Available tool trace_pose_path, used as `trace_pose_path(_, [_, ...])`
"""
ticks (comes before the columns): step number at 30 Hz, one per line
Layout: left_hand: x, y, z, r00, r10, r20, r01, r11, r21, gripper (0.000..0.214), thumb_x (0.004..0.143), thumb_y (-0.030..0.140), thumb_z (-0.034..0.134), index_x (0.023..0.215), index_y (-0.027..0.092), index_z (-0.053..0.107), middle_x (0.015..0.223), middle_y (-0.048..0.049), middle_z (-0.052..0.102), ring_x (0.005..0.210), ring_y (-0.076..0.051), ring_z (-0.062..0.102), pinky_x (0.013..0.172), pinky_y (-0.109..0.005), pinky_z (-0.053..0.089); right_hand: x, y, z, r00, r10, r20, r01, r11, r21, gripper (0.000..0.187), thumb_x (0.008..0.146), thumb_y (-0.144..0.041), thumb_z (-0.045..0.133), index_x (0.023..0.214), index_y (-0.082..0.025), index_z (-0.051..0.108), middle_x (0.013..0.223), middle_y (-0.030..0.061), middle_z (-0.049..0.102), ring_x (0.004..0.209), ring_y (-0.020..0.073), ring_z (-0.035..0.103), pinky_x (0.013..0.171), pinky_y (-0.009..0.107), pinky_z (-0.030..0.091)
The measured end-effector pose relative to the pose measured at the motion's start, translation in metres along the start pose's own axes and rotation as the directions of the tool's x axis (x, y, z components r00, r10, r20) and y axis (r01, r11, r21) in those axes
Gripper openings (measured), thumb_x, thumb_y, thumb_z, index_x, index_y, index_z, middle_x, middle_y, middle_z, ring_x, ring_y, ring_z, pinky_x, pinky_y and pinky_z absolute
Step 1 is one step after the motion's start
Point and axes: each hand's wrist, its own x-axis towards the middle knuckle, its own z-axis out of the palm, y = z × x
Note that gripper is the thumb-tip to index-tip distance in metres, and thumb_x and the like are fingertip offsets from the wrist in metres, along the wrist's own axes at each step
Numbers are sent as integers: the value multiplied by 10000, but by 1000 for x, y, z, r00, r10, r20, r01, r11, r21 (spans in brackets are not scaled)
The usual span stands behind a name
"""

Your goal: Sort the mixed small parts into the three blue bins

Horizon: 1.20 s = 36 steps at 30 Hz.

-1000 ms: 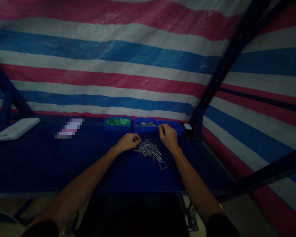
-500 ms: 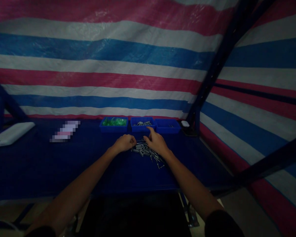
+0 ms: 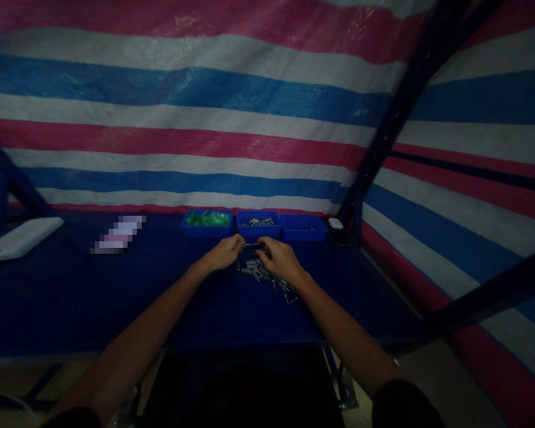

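A thin metal rod, perhaps a screw, spans the gap between my hands just above the table. My left hand is closed, its fingertips pinching the left end. The fingers of my right hand are bent round the right end. Below them on the table lies a pile of small grey cylindrical sleeves, mixed with slim metal rods spread toward the right wrist. My right hand partly covers the pile.
Behind my hands stand three blue bins: one with green plastic pieces, one with small metal parts, one with a few thin pieces. A white case sits far right, a white device far left. Striped sheeting surrounds the table.
Both hands have risen slightly away from the pile and toward the bins. The rod now shows between them, and my right hand's raised index finger has curled down to its end.
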Motion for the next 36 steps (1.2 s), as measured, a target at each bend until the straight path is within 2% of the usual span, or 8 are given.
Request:
trace_pose_path(8, [-1, 2, 1, 1000, 0, 0, 0, 1000, -16, 291, 850, 368, 303, 728, 167, 475, 648, 13, 507, 618, -129, 482, 590, -239, 363, 0, 0, 0, 1000, -25, -19, 24, 998, -64, 140, 862, -250, 454, 941, -213, 562, 824, 20, 634, 712, 129, 581, 640, 215, 373])
trace_pose_path(15, [-2, -1, -11, 997, 49, 54, -48, 998, -28, 264, 832, 337, 354, 834, 157, 547, 676, 0, 534, 628, -129, 507, 589, -227, 368, 6, 8, -12, 977, 189, -96, -202, 967, -155, 194, 892, -263, 378, 910, -167, 546, 697, 39, 648, 631, 171, 611, 556, 237, 326])
trace_pose_path(18, [-8, -9, -19, 982, 36, 184, -30, 999, -34, 237, 770, 287, 457, 958, 179, 553, 678, 14, 550, 585, -114, 495, 557, -207, 362, 11, 34, -26, 906, 344, -246, -390, 904, -173, 320, 928, -287, 258, 952, -123, 531, 746, 111, 647, 671, 198, 613, 573, 252, 327])
trace_pose_path(20, [-14, -12, -21, 957, 43, 286, -35, 999, -33, 261, 706, 233, 523, 958, 202, 583, 730, 10, 561, 614, -111, 503, 575, -197, 374, 12, 54, -35, 792, 491, -362, -570, 808, -152, 358, 922, -356, 272, 978, -115, 529, 764, 141, 641, 688, 211, 608, 577, 259, 328])
trace_pose_path(23, [-21, -14, -22, 956, 50, 289, -56, 998, 12, 198, 653, 203, 577, 845, 205, 622, 789, -7, 545, 692, -126, 511, 624, -202, 387, 7, 70, -41, 698, 591, -403, -677, 728, -106, 445, 881, -475, 338, 1057, -104, 510, 758, 166, 635, 691, 242, 599, 578, 289, 331])
trace_pose_path(26, [-22, -11, -21, 965, 39, 260, -58, 996, 66, 111, 708, 243, 541, 787, 185, 592, 744, -8, 539, 668, -130, 504, 614, -212, 379, 2, 59, -38, 746, 558, -363, -624, 776, -89, 434, 889, -470, 312, 1092, -135, 499, 742, 122, 632, 686, 228, 599, 591, 294, 343])
trace_pose_path(31, [-18, -4, -15, 990, -11, 139, 12, 1000, -7, 222, 803, 347, 423, 859, 161, 530, 723, -7, 564, 644, -132, 506, 606, -225, 382, 1, 11, -14, 980, 174, -97, -181, 981, -65, 292, 870, -395, 419, 1036, -184, 533, 730, 40, 617, 667, 173, 576, 618, 264, 374])
trace_pose_path(36, [-14, 0, -4, 996, 51, 79, -38, 985, -168, 279, 831, 385, 365, 838, 154, 520, 753, -10, 560, 699, -133, 515, 663, -242, 409, 1, -11, 5, 991, -135, 16, 136, 981, -140, 209, 860, -296, 458, 993, -171, 559, 880, 84, 618, 842, 189, 547, 747, 288, 381])
